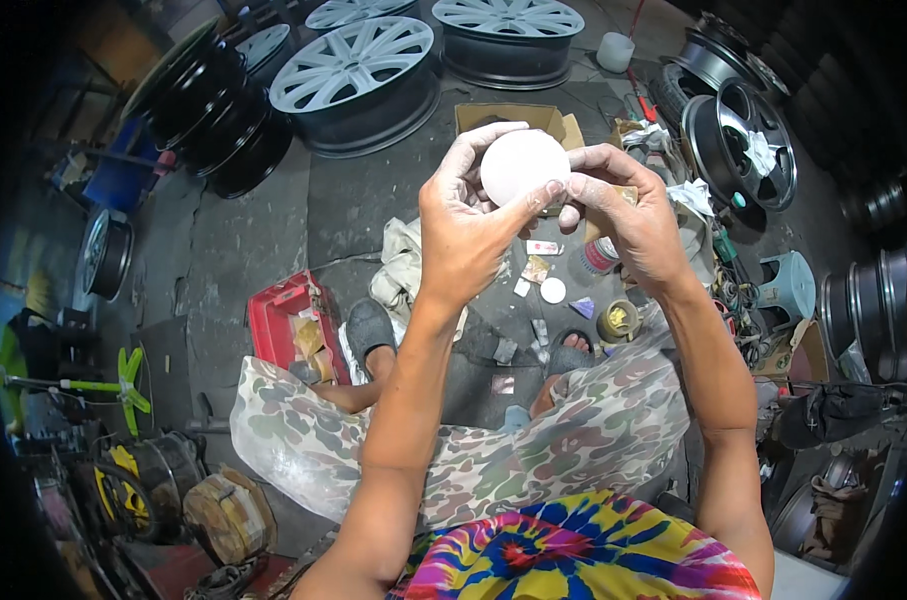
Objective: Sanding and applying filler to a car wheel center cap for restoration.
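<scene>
A round white disc (524, 165), shaped like a wheel centre cap, is held up before me over the floor. My left hand (470, 205) is closed round its left side, with the thumb across the lower edge. Pale dust coats the fingers of both hands. My right hand (625, 205) has its fingertips at the disc's right edge. Inside its curled fingers shows a small tan piece (628, 194) that looks like folded sandpaper, mostly hidden by the hand. Below the hands, a second small white disc (552, 291) lies on the floor.
Several silver-faced wheel rims (353, 70) stand at the back, with black rims (213, 110) stacked left. An open cardboard box (508, 115) lies beyond my hands. A red crate (283, 320) is left of my feet; a tin (618, 320) and a light blue stool (785, 285) are right.
</scene>
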Motion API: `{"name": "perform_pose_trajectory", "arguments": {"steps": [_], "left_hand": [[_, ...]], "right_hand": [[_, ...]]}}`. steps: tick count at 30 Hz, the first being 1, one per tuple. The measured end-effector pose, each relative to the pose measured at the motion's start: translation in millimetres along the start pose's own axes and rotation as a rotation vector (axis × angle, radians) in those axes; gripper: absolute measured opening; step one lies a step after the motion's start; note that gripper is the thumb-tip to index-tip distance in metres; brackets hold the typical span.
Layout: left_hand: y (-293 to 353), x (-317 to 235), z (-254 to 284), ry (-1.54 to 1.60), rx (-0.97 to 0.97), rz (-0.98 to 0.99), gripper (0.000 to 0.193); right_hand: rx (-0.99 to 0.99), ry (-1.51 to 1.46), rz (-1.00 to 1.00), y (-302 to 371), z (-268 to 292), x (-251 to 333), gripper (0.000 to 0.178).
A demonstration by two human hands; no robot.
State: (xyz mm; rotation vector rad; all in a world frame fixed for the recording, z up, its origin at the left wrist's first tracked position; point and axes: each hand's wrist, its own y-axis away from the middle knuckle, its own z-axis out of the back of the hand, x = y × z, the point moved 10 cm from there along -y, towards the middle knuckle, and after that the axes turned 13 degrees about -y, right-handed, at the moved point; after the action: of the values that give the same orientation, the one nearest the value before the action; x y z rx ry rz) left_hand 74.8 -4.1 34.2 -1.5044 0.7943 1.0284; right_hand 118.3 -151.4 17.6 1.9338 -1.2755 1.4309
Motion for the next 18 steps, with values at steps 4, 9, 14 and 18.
{"name": "perform_pose_trajectory", "arguments": {"steps": [4,9,14,18], "left_hand": [[1,-1,4,-0.032,-0.006,0.033,0.042],[1,3,7,-0.018,-0.029,0.041,0.031],[0,5,10,-0.014,0.000,0.034,0.036],[0,3,6,0.014,0.025,0.043,0.034]], "right_hand": [[0.001,0.002,-0.003,1,-4,0,0.020],[-0.031,0.187,0.075,4,-6,9,0.019],[-0.037,0.212,0.071,4,-8,11,0.018],[-0.042,0.236,0.076,5,-8,12,0.019]]}}
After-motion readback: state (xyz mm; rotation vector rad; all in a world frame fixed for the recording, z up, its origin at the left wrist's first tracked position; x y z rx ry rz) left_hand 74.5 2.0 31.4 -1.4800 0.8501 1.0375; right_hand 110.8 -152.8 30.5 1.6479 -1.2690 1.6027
